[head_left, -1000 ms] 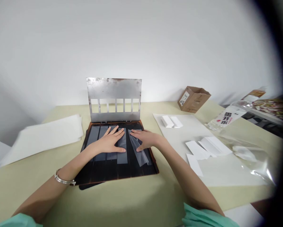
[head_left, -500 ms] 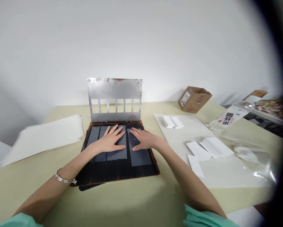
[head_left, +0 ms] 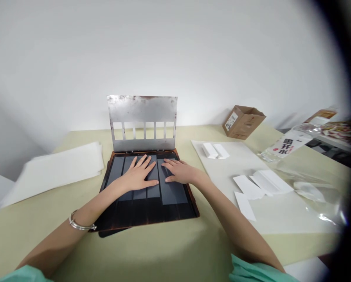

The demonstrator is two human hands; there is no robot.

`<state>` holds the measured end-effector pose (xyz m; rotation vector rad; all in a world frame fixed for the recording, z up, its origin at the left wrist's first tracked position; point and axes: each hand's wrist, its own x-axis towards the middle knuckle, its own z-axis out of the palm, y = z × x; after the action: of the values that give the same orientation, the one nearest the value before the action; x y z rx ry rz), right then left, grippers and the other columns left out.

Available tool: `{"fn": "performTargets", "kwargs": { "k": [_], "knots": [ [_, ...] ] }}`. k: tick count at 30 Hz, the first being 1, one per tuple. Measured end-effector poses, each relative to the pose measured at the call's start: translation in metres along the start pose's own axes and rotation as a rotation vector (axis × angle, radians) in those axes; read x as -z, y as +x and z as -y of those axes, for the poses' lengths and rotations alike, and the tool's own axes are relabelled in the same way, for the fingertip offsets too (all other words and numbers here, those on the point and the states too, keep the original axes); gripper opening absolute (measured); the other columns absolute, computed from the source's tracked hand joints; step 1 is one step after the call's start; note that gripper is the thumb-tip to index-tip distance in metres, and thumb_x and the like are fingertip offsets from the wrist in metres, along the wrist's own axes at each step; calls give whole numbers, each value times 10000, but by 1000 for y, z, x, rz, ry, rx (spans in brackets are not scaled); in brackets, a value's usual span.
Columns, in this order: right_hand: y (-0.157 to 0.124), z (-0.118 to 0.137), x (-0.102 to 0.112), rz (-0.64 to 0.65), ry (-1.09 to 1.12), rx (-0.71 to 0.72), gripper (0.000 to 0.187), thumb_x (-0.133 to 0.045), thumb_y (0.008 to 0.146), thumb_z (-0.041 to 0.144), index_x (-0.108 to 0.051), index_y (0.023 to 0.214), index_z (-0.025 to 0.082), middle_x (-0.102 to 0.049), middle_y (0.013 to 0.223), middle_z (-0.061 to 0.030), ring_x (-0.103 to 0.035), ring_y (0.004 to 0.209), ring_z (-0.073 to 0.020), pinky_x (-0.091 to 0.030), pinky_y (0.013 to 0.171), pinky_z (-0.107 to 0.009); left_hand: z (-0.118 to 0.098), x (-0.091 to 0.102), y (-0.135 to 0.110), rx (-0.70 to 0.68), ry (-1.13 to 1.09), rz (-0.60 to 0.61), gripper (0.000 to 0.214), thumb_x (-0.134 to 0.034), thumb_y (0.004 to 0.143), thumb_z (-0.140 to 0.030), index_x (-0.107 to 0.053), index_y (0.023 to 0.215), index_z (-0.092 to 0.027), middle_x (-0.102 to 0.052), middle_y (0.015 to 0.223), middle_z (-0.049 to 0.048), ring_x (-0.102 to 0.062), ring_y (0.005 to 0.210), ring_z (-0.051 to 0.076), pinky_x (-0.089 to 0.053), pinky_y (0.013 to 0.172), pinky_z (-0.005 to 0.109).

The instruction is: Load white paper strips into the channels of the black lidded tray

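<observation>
So the left hand [head_left: 137,177] lay spread on thin grey rectangular strips [head_left: 153,192] in a shallow black tray [head_left: 146,214], and the right hand [head_left: 179,172], a bit apart, sat loosely on another (silvery slotted metal lid [head_left: 141,109] stood behind).

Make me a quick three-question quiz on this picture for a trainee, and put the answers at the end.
1. Which forearm wears the silver bracelet?
2. True or false: the metal plate with the cut-out windows stands raised at the far edge of the black tray.
3. The right hand lies over: a) the brown paper bag; b) a grey strip on the tray; c) the bottle.
Key: 1. the left forearm; 2. true; 3. b.
</observation>
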<state>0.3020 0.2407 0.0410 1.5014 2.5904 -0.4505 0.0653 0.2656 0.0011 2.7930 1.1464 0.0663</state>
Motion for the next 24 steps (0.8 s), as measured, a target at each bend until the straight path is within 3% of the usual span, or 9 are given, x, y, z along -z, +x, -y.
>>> {"fn": "performTargets", "kwargs": {
  "k": [17,24],
  "knots": [
    [2,-3,1,2,4,-18,485,-570,909,401,-451,1342,218,-365,1455,-106,-403,1290,-299,-340,1052,-559,-1,2,-2,-7,29,-73,574,-552,905,-477,-378,1392,-229,-263,1512,107,-271,1373,338,-222,1115,614],
    [2,-5,3,22,22,-36,510,-566,907,417,-432,1361,228,-321,1485,-104,-357,1324,-311,-294,1076,-575,3,-1,-1,10,25,-86,554,-553,907,-466,-393,1382,-229,-286,1500,107,-289,1364,333,-242,1110,608]
  ]
}}
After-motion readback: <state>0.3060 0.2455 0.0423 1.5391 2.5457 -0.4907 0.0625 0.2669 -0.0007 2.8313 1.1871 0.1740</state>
